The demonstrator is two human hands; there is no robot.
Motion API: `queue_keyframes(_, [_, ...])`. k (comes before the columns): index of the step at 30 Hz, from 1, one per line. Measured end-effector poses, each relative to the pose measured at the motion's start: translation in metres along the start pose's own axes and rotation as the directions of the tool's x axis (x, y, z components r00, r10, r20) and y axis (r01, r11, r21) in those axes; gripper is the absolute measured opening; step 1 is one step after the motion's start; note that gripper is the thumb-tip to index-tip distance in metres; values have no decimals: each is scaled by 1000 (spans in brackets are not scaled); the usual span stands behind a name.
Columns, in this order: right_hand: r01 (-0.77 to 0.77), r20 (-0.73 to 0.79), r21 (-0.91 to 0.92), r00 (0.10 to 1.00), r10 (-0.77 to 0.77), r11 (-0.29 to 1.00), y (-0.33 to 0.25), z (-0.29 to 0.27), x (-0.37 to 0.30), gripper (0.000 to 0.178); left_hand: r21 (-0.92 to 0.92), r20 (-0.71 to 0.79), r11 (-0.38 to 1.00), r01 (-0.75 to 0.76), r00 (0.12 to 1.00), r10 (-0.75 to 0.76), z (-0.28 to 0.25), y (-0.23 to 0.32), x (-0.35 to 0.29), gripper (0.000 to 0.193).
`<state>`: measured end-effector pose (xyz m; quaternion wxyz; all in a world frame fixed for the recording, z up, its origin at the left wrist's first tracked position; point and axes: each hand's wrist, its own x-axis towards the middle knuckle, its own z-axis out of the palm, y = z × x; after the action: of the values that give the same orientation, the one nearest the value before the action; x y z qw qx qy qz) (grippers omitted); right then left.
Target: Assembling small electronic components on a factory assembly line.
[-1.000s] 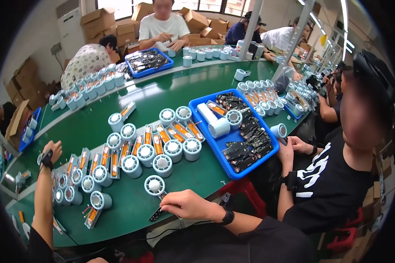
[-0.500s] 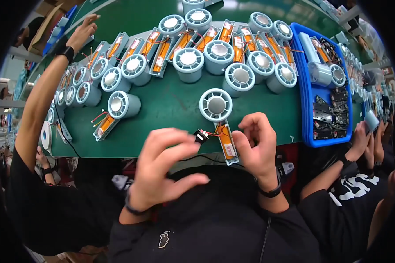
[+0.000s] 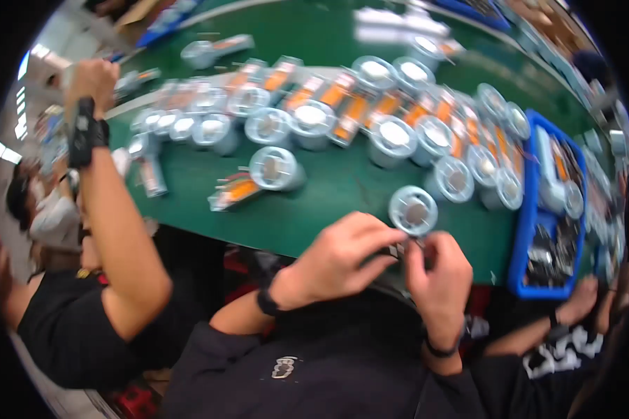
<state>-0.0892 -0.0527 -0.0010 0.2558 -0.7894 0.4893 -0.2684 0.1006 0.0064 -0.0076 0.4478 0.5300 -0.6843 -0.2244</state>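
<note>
At the near edge of the green table (image 3: pixel 342 188), your two hands meet over a small dark part (image 3: pixel 400 250), which sits between the fingertips and just below a round silver motor unit (image 3: pixel 413 209) standing on the tabletop. Your left hand (image 3: pixel 339 260) comes in from the left with fingers curled toward the part; your right hand (image 3: pixel 440 276) rises from below, thumb and forefinger pressed together on it. The picture is blurred here, so whether the left fingers also pinch the part or only steady it is hard to tell. The part lies up and inward from both palms, the right fingertips closest, and its long axis cannot be read. The motor unit touches or nearly touches the fingertips from above.

Farther up the table, rows of like silver units with orange strips (image 3: pixel 356 112) lie side by side, one pair set apart at the left (image 3: pixel 258 178). A blue tray (image 3: pixel 528 209) of parts stands well to your right. A neighbour's bare arm with a black wristband (image 3: pixel 87 133) reaches over the table at far left, another person's hand (image 3: pixel 580 300) rests under the tray; neither crosses your hands.
</note>
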Motion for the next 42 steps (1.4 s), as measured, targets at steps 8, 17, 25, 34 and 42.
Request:
queue_keyframes(8, [258, -42, 57, 966, -255, 965, 18, -2, -2, 7, -164, 59, 977, -137, 987, 148, -1, -4, 1, 50])
queue_keyframes(17, [432, -105, 291, 901, -420, 854, 46, 13, 2, 9, 189, -142, 919, -346, 916, 374, 10, -3, -3, 47])
queue_keyframes(25, [448, -26, 143, 893, -449, 883, 32, 1, 15, 7, 252, -54, 951, -179, 979, 198, 21, -1, -12, 37])
queue_keyframes(34, [562, -181, 252, 827, -532, 788, 39, 12, 11, 11, -271, -58, 963, 8, 998, -24, 13, 20, -15, 36])
queue_keyframes(42, [592, -218, 358, 805, -552, 722, 54, 14, 15, 10, -316, -118, 948, -27, 993, -11, 24, 8, -7, 24])
